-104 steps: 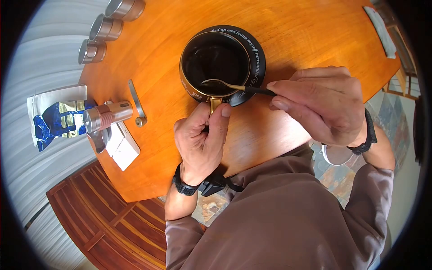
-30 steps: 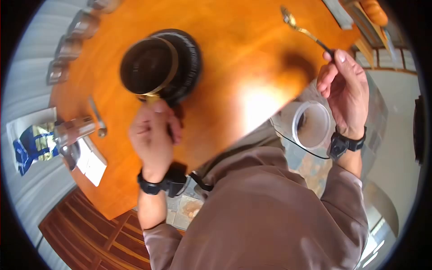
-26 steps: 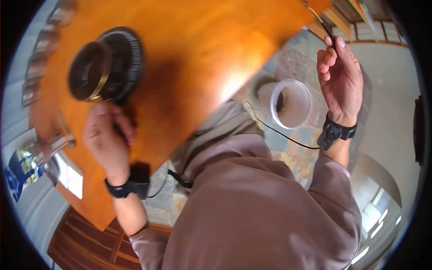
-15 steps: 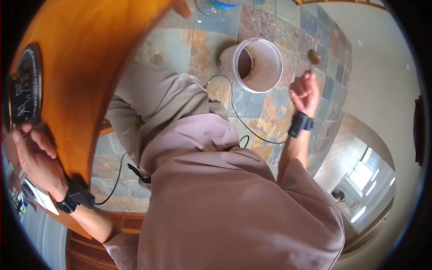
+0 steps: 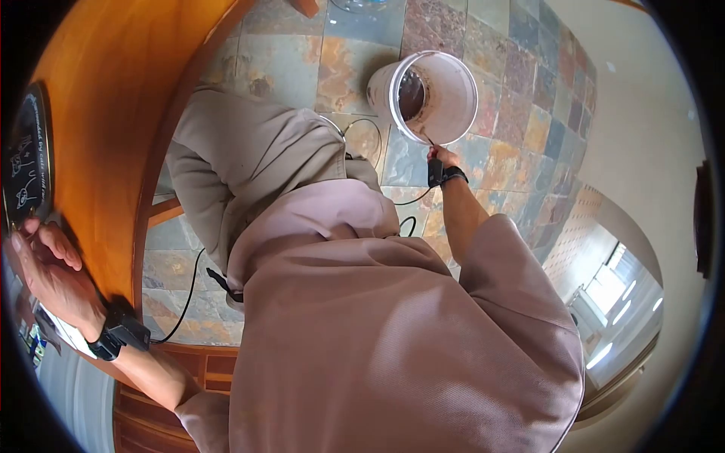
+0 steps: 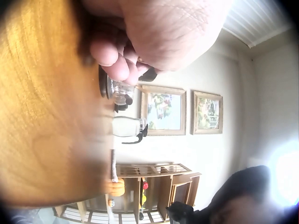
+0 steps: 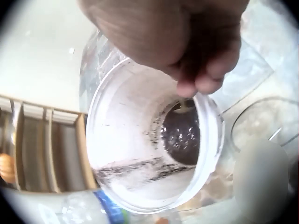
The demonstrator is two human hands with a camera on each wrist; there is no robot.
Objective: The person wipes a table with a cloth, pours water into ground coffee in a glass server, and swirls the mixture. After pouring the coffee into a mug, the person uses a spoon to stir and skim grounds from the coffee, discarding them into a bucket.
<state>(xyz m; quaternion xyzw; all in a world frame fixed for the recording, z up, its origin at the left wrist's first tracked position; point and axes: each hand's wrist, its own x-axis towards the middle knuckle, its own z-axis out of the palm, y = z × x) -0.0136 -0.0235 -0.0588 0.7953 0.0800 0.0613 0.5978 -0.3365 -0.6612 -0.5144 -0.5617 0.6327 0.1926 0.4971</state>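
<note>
At the left edge of the head view, my left hand [image 5: 57,279] has its thumb and fingertips at the handle of a black cup [image 5: 24,170] with white drawings. The cup stands on a black saucer [image 5: 41,113] with white lettering. Down over the floor, my right hand [image 5: 447,160] holds a spoon by its dark handle at the rim of a white bucket [image 5: 451,83]. In the right wrist view the pale gold spoon [image 7: 183,108] points into the bucket, over dark wet liquid [image 7: 180,140] at the bottom. The cup's inside is hidden.
The wooden table [image 5: 113,174] ends between the cup and my lap. A thin black cable [image 5: 413,199] runs near the bucket over the slate floor [image 5: 291,64]. A clear bottle [image 5: 359,6] stands beyond. Glass jugs [image 6: 128,127] stand farther along the table.
My right hand has carried the spoon from the cup, off the table and down to the bucket. The head view has swung rightward, while my left hand stays at the cup handle.
</note>
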